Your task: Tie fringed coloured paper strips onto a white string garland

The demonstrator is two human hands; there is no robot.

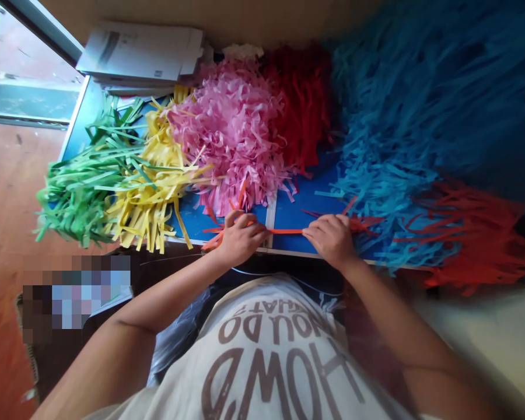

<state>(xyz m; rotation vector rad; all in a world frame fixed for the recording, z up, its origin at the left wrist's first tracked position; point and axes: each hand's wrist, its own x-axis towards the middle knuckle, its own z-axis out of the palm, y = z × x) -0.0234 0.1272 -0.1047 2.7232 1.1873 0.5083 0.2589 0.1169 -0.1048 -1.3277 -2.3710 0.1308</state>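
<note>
Head view: one orange strip (286, 231), drawn straight over the near edge of the desk (291, 204), pinched by both left hand (242, 236) and right hand (331, 239). Done, we judge: green (79, 192), yellow (157, 189), pink (236, 116), dark red (306, 105), blue (385, 146) and red-orange piles (481, 233), largely grouped by colour. Left: the held strip, not yet laid down. Containers: we list one cardboard box (34, 367), lower left, contents obscured.

Orange strip (286, 231): narrow, flat, drawn straight. Runs over desk (297, 204), close to and roughly parallel with its near edge; contact with surface unclear. Orange strands (214, 242) splay loosely past both ends.
</note>
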